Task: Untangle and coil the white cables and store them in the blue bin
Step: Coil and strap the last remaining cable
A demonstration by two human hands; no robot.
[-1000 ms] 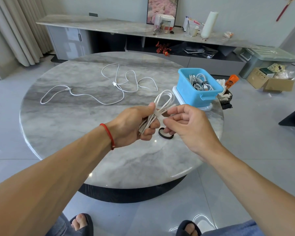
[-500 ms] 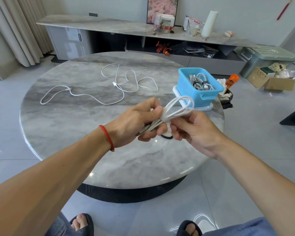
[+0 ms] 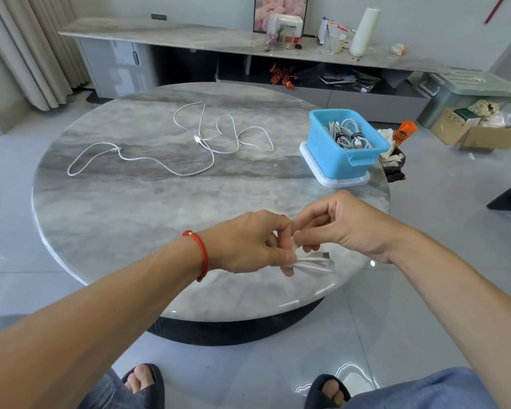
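My left hand (image 3: 254,243) grips a folded white cable bundle (image 3: 313,262), whose loops and plug stick out to the right below my fingers. My right hand (image 3: 340,225) pinches the bundle's upper part right beside the left fingers. Both hands hover over the near edge of the round marble table (image 3: 130,208). A loose white cable (image 3: 189,143) sprawls uncoiled across the far middle of the table. The blue bin (image 3: 337,154) stands at the table's right edge on a white lid and holds several coiled white cables (image 3: 348,134).
A long marble sideboard (image 3: 219,42) with clutter runs along the back wall. Cardboard boxes (image 3: 478,131) and a green crate (image 3: 466,90) sit on the floor at right. An orange bottle (image 3: 404,131) and a small dark basket stand just beyond the bin. My sandalled feet show below.
Both hands have dropped lower toward the near table edge. The bundle has turned over: its loops pointed up and right before, and now hang out below my left fingers. The black band is now hidden.
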